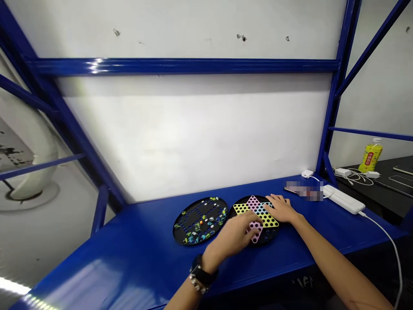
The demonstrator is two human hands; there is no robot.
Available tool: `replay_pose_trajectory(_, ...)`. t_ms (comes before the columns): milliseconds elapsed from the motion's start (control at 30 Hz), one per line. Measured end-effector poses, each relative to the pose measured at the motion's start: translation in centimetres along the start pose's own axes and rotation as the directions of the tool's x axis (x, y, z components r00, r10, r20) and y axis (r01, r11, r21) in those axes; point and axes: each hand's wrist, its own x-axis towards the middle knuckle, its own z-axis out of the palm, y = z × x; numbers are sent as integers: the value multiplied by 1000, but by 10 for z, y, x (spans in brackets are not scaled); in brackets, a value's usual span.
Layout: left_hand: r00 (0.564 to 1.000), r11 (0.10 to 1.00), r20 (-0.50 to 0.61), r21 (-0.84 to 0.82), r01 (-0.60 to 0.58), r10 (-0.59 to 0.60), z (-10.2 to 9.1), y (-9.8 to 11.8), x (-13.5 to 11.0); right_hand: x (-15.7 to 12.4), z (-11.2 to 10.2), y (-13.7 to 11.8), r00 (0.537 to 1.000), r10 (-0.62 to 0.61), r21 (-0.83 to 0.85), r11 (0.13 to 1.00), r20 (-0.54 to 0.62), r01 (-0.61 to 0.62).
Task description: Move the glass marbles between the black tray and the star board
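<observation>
Two round black boards lie side by side on a blue metal shelf (135, 254). The left board (200, 220) holds several coloured marbles scattered over its holes. The right board (255, 217) shows a star pattern in yellow, pink and light blue with empty holes. My left hand (237, 234), with a watch and bracelet on the wrist, rests on the near left part of the star board, fingers curled; whether it holds anything is hidden. My right hand (281, 207) lies flat on the star board's right edge, fingers stretched out.
A white power strip (343, 199) with a cable lies at the shelf's right end, next to a small white plug (307, 174). A black table at far right carries a yellow bottle (371, 156) and white chargers (355, 174). Blue frame bars and a white wall stand behind.
</observation>
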Motion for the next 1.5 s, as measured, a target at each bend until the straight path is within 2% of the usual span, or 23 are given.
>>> replay_pose_trajectory(100, 989, 995, -107, -17, 100, -102, -24, -25, -26, -2, -2, 0, 1000, -7, 15, 1000, 25, 7)
replay_pose_trajectory(200, 946, 959, -170, 3, 282, -277, -49, -65, -55, -3, -2, 0, 999, -13, 16, 1000, 39, 12)
replay_pose_trajectory(300, 904, 906, -76, 7, 423, -421, -67, -102, -81, -3, -2, 1, 999, -7, 6, 1000, 40, 6)
replay_pose_trajectory(400, 868, 870, 59, 9, 493, -493, -72, -120, -94, -2, -2, 1, 1000, -2, 4, 1000, 28, 2)
replay_pose_trajectory(533, 832, 838, 113, 14, 546, -544, -71, -121, -94, -2, -1, 1, 1000, -1, -8, 1000, 26, 1)
replay_pose_trajectory(733, 848, 849, 140, -71, 524, -512, -71, -121, -95, 1, 0, 4, 1000, -11, -2, 1000, 16, 11)
replay_pose_trajectory(900, 845, 852, 171, -45, 521, -507, -69, -126, -95, 1, 1, 4, 1000, -5, -17, 1000, 20, 6)
replay_pose_trajectory(1000, 864, 867, 115, -41, 497, -490, -70, -127, -93, 1, 0, 4, 1000, -13, -19, 1000, 21, 13)
replay_pose_trajectory(1133, 901, 902, -45, -21, 431, -431, -68, -121, -86, 0, -1, 4, 1000, -11, -34, 999, 27, 12)
replay_pose_trajectory(1333, 921, 914, -8, 113, 389, -391, -45, -102, -64, 0, -1, 3, 999, -7, -19, 1000, 33, 7)
replay_pose_trajectory(1500, 912, 874, -46, 268, 405, -408, -31, -96, -55, 1, -1, 3, 999, -4, -3, 1000, 38, 4)
